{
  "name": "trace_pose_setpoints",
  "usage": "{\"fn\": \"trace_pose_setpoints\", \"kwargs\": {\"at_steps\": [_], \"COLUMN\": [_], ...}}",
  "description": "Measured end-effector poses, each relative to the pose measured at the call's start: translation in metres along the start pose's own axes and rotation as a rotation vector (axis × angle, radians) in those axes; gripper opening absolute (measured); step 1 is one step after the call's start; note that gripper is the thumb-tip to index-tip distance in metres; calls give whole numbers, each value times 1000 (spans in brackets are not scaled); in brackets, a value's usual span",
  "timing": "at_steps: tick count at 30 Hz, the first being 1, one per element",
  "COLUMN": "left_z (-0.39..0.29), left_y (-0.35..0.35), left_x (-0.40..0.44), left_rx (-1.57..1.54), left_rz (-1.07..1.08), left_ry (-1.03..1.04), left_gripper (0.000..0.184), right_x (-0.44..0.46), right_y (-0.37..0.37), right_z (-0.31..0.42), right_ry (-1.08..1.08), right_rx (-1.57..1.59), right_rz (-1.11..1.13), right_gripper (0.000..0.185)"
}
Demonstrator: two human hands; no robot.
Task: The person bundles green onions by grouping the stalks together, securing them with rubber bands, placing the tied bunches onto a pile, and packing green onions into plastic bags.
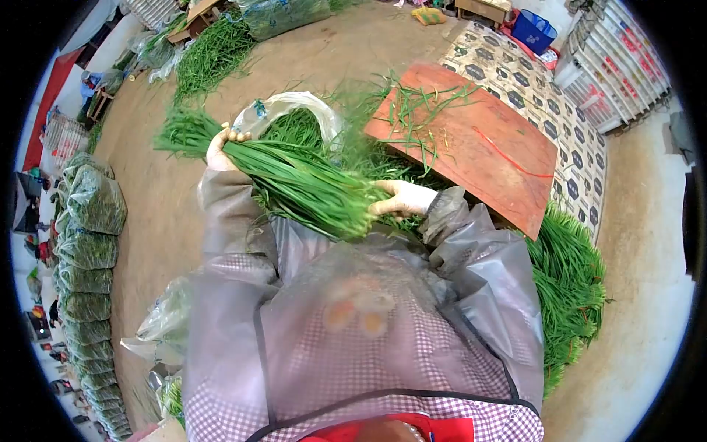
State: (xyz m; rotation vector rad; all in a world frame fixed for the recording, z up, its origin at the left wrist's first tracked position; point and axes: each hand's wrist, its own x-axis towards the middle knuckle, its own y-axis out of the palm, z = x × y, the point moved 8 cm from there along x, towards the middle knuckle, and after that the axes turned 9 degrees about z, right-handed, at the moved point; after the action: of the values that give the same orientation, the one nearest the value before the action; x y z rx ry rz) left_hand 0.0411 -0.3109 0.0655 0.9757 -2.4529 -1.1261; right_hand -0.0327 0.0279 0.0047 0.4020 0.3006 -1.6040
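A thick bunch of long-leaved chives [294, 173] lies slantwise in front of my body, held up off the floor. My left hand [219, 149], in a pale glove, is wrapped round it towards its left, leafy end. At the opposite end my right hand [401, 199], also gloved, closes on the chives with its fingers partly hidden by leaves. That right end looks slightly blurred. Just beyond the bunch is an open white plastic bag [328, 118] with more chives inside.
A reddish board [479, 140] strewn with loose leaves stands at the right. Below it lies a large chive pile [567, 287]. Filled clear bags [92, 202] line the left side. Another heap of greens [213, 59] lies at the back, and a blue basket [533, 31] stands far right.
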Motion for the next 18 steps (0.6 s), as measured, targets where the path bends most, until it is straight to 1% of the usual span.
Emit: {"fn": "trace_pose_setpoints", "kwargs": {"at_steps": [2, 3, 4, 6, 7, 8, 9, 10, 11, 13, 14, 15, 16, 18], "left_z": [-7, -10, -14, -11, -15, -14, -15, -15, -12, -9, -10, -9, -8, -5], "left_y": [-24, -29, -45, -80, -87, -88, -93, -96, -95, -96, -93, -87, -87, -97], "left_x": [5, 5, 8, 19, 14, 6, 5, 5, 4, 2, 2, -2, 0, 2], "left_rx": [-31, -26, -26, -84, -30, -35, -50, -68, -109, -97, -89, -68, -67, -59], "left_rz": [-84, -88, -91, -94, -179, -234, -248, -263, -194, -213, -219, -263, -260, -306], "left_ry": [28, 38, 36, -40, -26, -30, -14, 3, -16, 7, 39, 44, 42, 34], "left_gripper": [9, 6, 6, 10, 15, 16, 16, 17, 16, 16, 16, 15, 15, 15], "right_x": [2, -5, -6, -11, -23, -38, -45, -45, -43, -34, -21, -7, 8, 35], "right_y": [-10, -13, -17, -44, -58, -71, -74, -72, -72, -36, -23, -12, -3, -6], "right_z": [-14, -5, -22, -53, -69, -90, -89, -85, -80, -8, 18, 39, 53, 46], "right_ry": [30, -126, -98, -73, -20, 35, 29, -9, -16, -10, -6, 39, 83, 176], "right_rx": [14, 33, 232, 165, 126, 89, 120, 138, 56, -99, -183, -275, -366, -523], "right_rz": [-19, -171, -221, -401, -543, -686, -773, -721, -699, -620, -565, -528, -489, -604], "right_gripper": [37, 28, 27, 27, 27, 27, 28, 32, 38, 52, 60, 63, 67, 63]}}
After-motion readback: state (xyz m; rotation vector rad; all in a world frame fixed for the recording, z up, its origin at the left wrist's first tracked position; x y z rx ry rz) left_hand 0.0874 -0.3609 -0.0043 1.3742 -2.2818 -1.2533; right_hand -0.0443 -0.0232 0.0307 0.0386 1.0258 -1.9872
